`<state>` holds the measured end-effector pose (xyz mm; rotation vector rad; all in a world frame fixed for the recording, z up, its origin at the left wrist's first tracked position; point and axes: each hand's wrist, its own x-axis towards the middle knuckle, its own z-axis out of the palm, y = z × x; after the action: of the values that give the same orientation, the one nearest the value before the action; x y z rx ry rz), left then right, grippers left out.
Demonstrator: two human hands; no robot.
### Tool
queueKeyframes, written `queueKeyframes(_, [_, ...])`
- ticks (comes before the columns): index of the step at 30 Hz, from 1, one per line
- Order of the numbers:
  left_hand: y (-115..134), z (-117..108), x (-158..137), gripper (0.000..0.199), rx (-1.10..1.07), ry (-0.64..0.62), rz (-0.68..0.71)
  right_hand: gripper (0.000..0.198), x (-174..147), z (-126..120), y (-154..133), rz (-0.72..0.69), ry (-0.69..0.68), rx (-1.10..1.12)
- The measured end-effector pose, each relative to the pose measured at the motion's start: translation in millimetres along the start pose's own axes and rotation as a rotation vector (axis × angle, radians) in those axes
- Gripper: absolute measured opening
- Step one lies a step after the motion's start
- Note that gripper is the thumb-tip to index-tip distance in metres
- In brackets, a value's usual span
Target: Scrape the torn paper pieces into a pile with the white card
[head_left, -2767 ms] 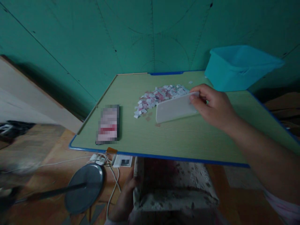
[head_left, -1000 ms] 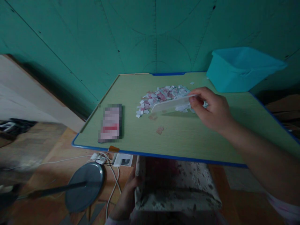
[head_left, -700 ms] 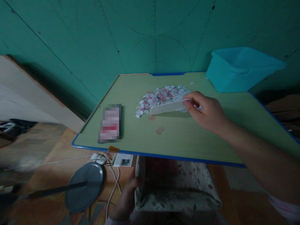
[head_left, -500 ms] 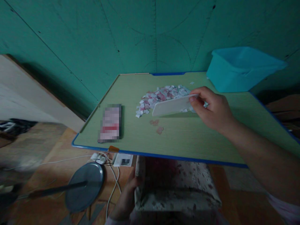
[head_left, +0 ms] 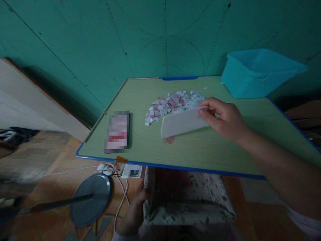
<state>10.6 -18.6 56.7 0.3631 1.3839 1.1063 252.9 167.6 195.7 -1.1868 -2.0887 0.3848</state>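
Note:
My right hand (head_left: 222, 115) pinches one end of a flat white plate-like piece (head_left: 184, 123), tilted up on its long edge over the pale green table. Behind this piece lies a spread heap of small white and pink paper scraps (head_left: 175, 101). A few reddish scraps (head_left: 170, 140) show at its lower edge, partly covered. Below the table's front edge, my left hand (head_left: 136, 206) is closed on the left side of an open, floral-patterned container (head_left: 190, 216). Its fingertips are partly hidden, and the container's inside is dark.
At the table's back right stands a turquoise bin (head_left: 250, 78). A pixelated, dark-edged flat object (head_left: 116, 132) lies on the left of the tabletop (head_left: 142, 150). White cables (head_left: 122, 197) and a round grey disc with a bar (head_left: 90, 201) are on the floor.
My right hand has brought the white piece down and toward me, so it now covers one of the reddish scraps. The left hand and the floral container are nearly still.

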Motion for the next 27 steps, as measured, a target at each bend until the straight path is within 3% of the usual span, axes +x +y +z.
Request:
queueKeyframes(4, [-22.9,-13.4,23.8,0.026,0.065,0.132,0.098,0.017,5.1,4.3,12.6,0.097,0.048,0.114])
queueKeyframes(8, [-33.4,-16.8,31.1,0.025,0.0,0.115,0.094,0.013,10.6,8.9,22.2,0.143,0.069,0.162])
queueKeyframes(13, [-33.2,-20.5,31.1,0.031,0.01,0.094,0.066,0.014,13.2,7.1,24.0,0.169,0.071,0.07])
queueKeyframes(24, [-27.6,-31.8,38.6,0.029,0.07,0.104,0.02,0.011,11.9,6.7,10.5,0.21,-0.203,0.107])
queueKeyframes(27, [-27.6,-32.3,40.6,0.029,0.006,0.04,0.013,0.01,10.0,8.1,10.2,0.207,-0.29,0.174])
